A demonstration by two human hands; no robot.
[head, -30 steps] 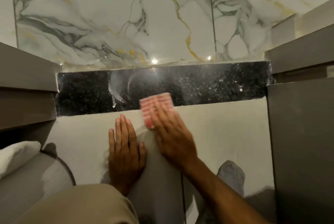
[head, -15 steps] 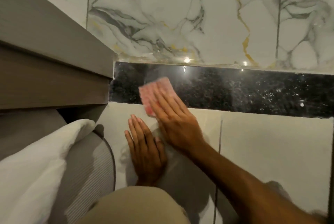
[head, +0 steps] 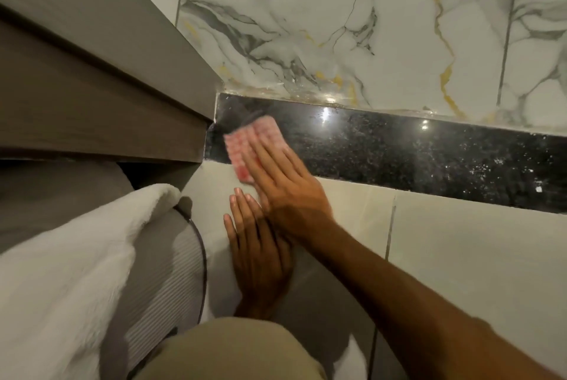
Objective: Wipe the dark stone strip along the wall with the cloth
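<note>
The dark speckled stone strip (head: 399, 152) runs along the foot of the marble wall, from the grey cabinet on the left out to the right edge. A pink-and-white checked cloth (head: 245, 140) lies flat on the strip's left end, close to the cabinet corner. My right hand (head: 282, 186) presses on the cloth with flat fingers, the arm reaching in from the lower right. My left hand (head: 257, 254) rests flat on the pale floor tile just below, fingers together, holding nothing. White specks show on the strip's right part.
A grey wooden cabinet (head: 92, 88) juts out on the left, its corner touching the strip's end. A white fluffy cloth (head: 61, 272) drapes over a grey ribbed object (head: 165, 272) at the lower left. My knee in beige trousers (head: 233, 352) is at the bottom.
My right hand has slid the cloth leftward along the strip, from its middle toward the cabinet corner. The view has swung left with it. My left hand has stayed flat on the tile.
</note>
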